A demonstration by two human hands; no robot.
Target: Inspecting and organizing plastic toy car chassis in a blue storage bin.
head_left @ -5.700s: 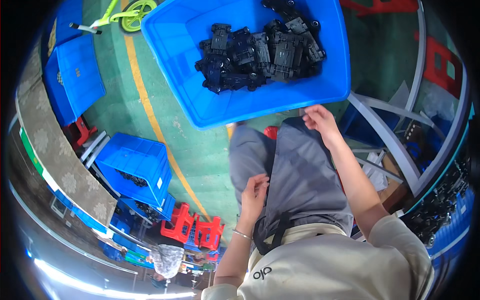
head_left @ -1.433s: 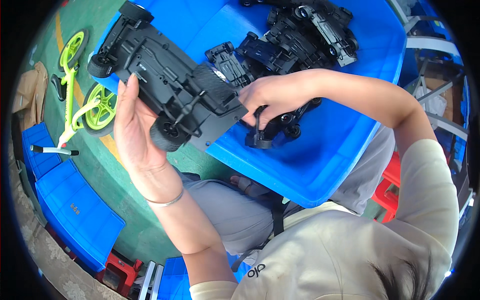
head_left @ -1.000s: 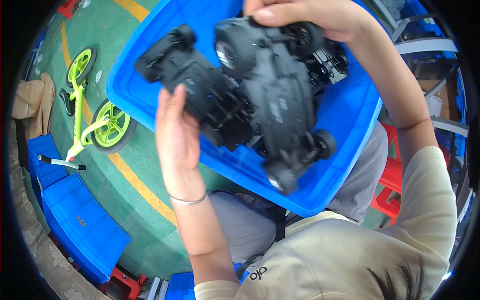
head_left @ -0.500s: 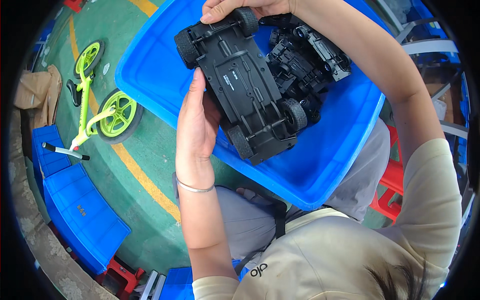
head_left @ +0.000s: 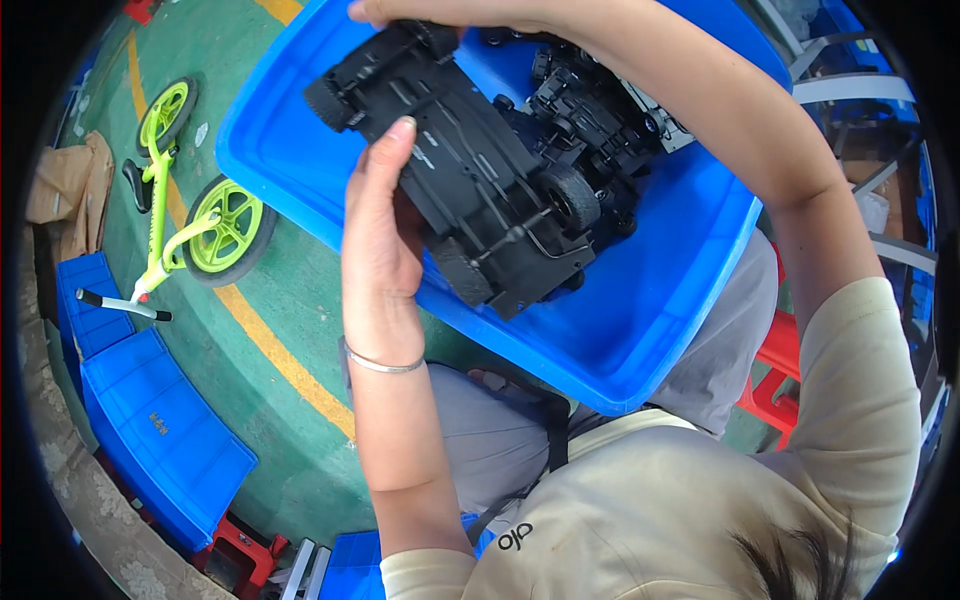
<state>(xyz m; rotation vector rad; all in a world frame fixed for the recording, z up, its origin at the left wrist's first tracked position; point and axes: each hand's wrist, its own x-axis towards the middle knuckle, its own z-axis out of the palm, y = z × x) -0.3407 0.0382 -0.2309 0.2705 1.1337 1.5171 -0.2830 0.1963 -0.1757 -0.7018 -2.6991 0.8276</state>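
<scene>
A black toy car chassis [head_left: 470, 165] with treaded tyres is tilted above a blue tub, its underside facing me. My left hand [head_left: 385, 225] grips its left side, the thumb pressed on the underside and the other fingers hidden behind. At the far end, by the upper wheels, my right hand [head_left: 420, 8] is closed on the chassis; the picture's upper edge cuts off part of it. More black toy car chassis [head_left: 595, 120] lie heaped inside the tub [head_left: 655, 320], to the right of the held one.
A lime-green balance bike [head_left: 160, 215] lies on the green floor [head_left: 290, 300] at left. Blue bins [head_left: 165, 430] and a red stool [head_left: 240, 555] stand at lower left, with another red stool [head_left: 775, 390] at right. Metal frames [head_left: 855, 90] line the right side.
The chassis has shifted left and turned, its far end tipping. My left thumb has moved up onto the underside. My right hand has slid left, partly out of the picture.
</scene>
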